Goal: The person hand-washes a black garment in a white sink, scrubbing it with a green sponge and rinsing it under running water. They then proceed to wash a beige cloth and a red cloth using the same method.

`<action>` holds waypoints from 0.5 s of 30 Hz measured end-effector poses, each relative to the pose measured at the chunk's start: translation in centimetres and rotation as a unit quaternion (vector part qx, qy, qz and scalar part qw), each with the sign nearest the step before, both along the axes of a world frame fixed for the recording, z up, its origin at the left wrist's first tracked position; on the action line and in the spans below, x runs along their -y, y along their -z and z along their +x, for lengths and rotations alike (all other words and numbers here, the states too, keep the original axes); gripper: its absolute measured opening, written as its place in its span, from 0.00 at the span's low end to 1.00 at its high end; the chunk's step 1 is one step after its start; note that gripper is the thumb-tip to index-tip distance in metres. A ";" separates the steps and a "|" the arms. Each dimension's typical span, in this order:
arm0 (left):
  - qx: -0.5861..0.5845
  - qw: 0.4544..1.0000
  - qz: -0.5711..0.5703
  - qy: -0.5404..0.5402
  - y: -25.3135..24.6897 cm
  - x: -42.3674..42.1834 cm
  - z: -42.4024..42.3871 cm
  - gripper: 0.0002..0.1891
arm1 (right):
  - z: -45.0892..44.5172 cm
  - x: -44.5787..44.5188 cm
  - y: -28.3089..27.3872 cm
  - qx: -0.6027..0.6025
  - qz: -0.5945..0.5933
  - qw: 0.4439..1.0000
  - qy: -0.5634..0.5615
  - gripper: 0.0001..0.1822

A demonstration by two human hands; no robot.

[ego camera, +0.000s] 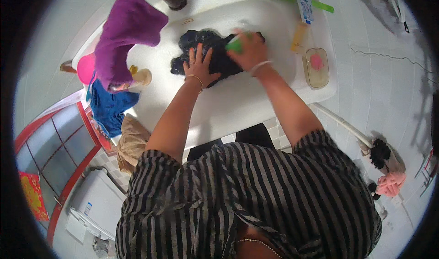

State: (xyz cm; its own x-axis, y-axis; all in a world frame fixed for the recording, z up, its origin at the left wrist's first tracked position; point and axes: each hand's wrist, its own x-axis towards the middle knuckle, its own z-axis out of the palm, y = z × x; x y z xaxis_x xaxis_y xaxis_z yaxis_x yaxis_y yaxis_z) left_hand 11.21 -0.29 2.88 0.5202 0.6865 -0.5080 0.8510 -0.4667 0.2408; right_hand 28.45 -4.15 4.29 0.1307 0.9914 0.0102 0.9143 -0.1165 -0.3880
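A dark, wet-looking piece of clothing (219,58) lies bunched in the white sink basin (219,104). My left hand (200,66) presses flat on its left part, fingers spread, with a thin bracelet at the wrist. Over the garment's right part is my right hand (250,51), blurred, its fingers curled around a green and white object (235,45), possibly a brush; the hand hides most of it. A pale band circles that wrist.
A purple cloth (120,39), a blue cloth (109,104) and a pink cup (85,68) are at the left. On the right rim are a soap dish (317,75), a yellow tube (299,37), a toothpaste tube (303,3) and a green-handled brush (322,6). The faucet (176,0) stands behind.
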 end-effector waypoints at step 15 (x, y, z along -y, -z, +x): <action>-0.137 0.989 0.010 0.049 0.7 1.0 0.5 0.50 | -4.2 -2.6 3.4 -0.240 -0.201 0.911 0.269 0.35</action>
